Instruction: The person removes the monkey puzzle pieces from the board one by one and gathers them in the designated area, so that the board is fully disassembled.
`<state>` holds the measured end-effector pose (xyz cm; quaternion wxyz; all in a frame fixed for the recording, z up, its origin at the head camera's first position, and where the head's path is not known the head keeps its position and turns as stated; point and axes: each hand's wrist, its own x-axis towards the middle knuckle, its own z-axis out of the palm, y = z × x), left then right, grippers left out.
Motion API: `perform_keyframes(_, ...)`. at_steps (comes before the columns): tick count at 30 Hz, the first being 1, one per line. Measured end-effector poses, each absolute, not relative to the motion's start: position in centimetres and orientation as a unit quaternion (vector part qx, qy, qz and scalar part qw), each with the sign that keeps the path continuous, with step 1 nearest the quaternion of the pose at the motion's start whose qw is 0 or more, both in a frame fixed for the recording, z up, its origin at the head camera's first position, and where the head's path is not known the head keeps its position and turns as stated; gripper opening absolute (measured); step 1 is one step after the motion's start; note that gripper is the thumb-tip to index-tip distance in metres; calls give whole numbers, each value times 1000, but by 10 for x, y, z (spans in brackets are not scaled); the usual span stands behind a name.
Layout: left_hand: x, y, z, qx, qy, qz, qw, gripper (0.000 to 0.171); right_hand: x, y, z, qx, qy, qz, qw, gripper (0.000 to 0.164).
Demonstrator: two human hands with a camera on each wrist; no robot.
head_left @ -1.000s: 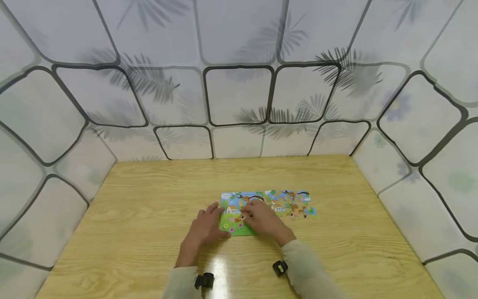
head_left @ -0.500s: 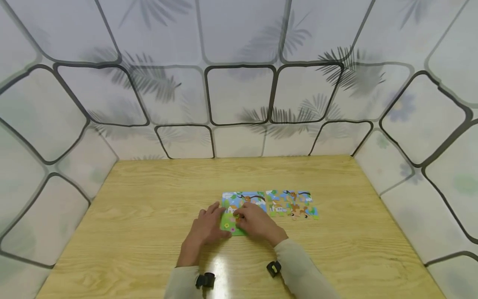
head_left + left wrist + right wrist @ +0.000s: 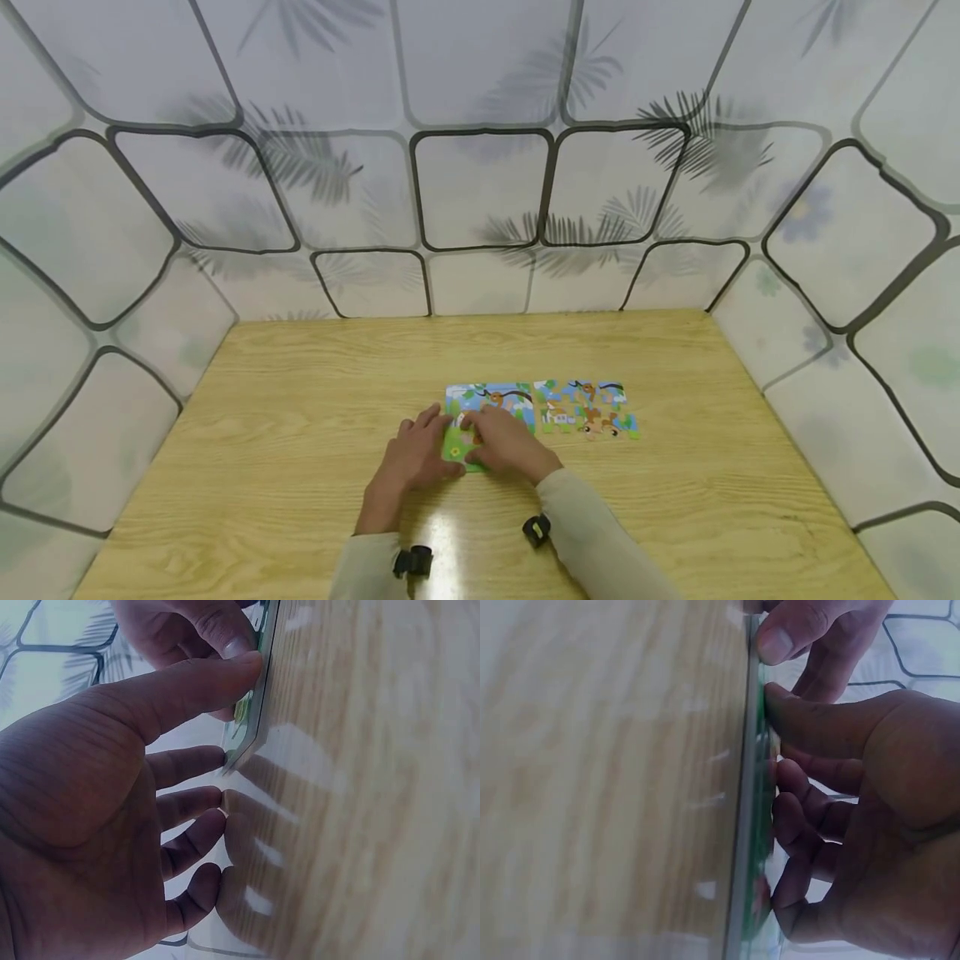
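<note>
The picture puzzle board (image 3: 465,394) lies flat on the table (image 3: 315,400), and everything else is easiest to place from it. Your left hand (image 3: 415,454) stands wide at the board's left side, thumb near the near-left corner and fingers spread along the left edge; that spread likely braces the board so it doesn't slide under a push. Your right hand (image 3: 512,443) lies over the middle of the board, thumb and forefinger a little apart, its fingertips down on the printed face; whether they pinch a piece, you can't tell from these views. Just to the right of the board, the jigsaw pieces (image 3: 600,425) lie picture side up in two rough rows, probably kept there so the right hand can reach them easily. What stands in the way is mostly your right hand itself, which hides the centre and part of the near-right area of the board. Your black wrist cameras (image 3: 412,562) sit on the near side of the board, apart from it, and the patterned backdrop (image 3: 480,192) rises well beyond its far edge.
</note>
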<state>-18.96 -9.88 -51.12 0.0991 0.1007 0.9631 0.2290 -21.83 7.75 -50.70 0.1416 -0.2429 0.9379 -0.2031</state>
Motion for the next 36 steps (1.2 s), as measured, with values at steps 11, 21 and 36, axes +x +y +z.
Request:
perform_keyframes(11,-189,-100,-510,101,963,230,96,78,-220,74,-505,-227,932,-238,150,46)
perform_keyframes(21,-190,-99,-512,97,964,229,97,77,-214,79,-504,-233,924,-278,120,34)
perform_keyframes(36,-191,-99,-510,95,963,232,103,79,-222,106,-498,-209,891,-390,96,23)
